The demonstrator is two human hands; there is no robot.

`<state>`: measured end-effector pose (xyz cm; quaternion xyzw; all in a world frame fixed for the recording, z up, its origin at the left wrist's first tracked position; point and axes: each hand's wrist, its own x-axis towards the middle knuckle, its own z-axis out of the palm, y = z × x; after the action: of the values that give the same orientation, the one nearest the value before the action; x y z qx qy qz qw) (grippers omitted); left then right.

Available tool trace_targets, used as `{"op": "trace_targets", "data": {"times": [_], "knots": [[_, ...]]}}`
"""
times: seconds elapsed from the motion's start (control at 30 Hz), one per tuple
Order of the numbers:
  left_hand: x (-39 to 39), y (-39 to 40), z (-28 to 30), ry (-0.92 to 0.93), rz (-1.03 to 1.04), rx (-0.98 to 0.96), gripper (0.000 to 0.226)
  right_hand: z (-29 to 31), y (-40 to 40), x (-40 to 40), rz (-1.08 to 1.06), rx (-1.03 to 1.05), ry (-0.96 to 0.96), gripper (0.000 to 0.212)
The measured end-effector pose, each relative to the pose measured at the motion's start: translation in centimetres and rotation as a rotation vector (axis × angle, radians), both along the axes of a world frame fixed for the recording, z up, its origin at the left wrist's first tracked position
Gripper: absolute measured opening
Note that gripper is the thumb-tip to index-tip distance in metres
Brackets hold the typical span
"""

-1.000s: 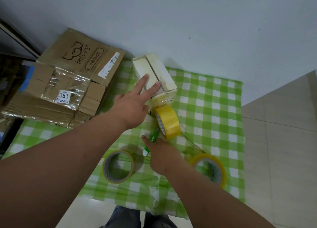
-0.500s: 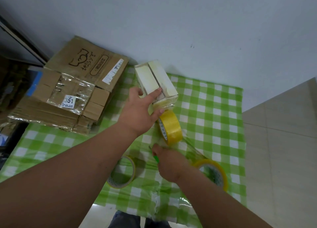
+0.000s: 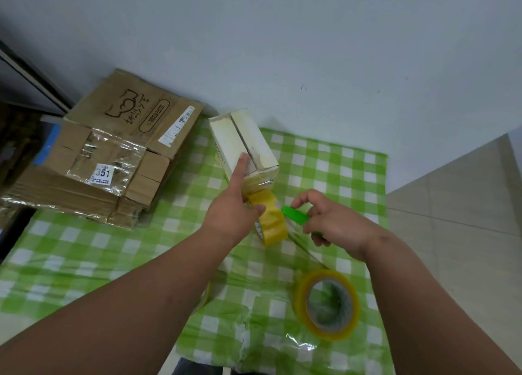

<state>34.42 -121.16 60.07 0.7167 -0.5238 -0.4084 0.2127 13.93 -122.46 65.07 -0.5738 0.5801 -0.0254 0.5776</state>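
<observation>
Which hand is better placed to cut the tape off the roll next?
Right. The right hand grips the green cutter beside the yellow tape roll; the left hand holds that roll and touches the white box.

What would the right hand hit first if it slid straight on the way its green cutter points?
Probably the yellow tape roll, right ahead of the green cutter that the right hand holds; depth is unclear.
</observation>
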Motion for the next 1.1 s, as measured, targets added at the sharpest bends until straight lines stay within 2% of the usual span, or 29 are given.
{"op": "trace_targets", "data": {"times": [0.2,0.37,0.57,0.7,0.83,0.93,1.03,1.1], "knots": [[-0.9,0.4,-0.2,0.103,0.102,-0.012,0.122,-0.9,-1.3,1.9,0.057,-0.172,0.037,0.017],[-1.0,0.8,-0.6,0.199,0.110,-0.014,0.132,-1.7,-2.6,2.5,0.110,-0.297,0.145,0.021],[-0.8,1.1,-1.0,0.391,0.138,-0.046,0.129,-1.4,-3.7,3.2,0.188,-0.412,0.256,0.028],[-0.6,1.4,-1.4,0.506,0.244,-0.018,0.129,-1.3,-4.2,3.4,0.210,-0.436,0.281,0.025],[-0.5,1.7,-1.4,0.540,0.262,-0.012,0.124,-1.2,-4.5,3.7,0.236,-0.443,0.306,0.026],[-0.7,1.8,-1.4,0.552,0.319,-0.011,0.107,-1.2,-4.6,3.9,0.248,-0.444,0.304,0.024],[-0.8,1.7,-1.7,0.586,0.482,0.015,0.061,-1.0,-4.8,4.0,0.256,-0.419,0.279,0.022],[-0.8,1.5,-1.9,0.629,0.547,0.052,0.042,-0.8,-5.1,4.1,0.269,-0.414,0.284,0.021]]}}
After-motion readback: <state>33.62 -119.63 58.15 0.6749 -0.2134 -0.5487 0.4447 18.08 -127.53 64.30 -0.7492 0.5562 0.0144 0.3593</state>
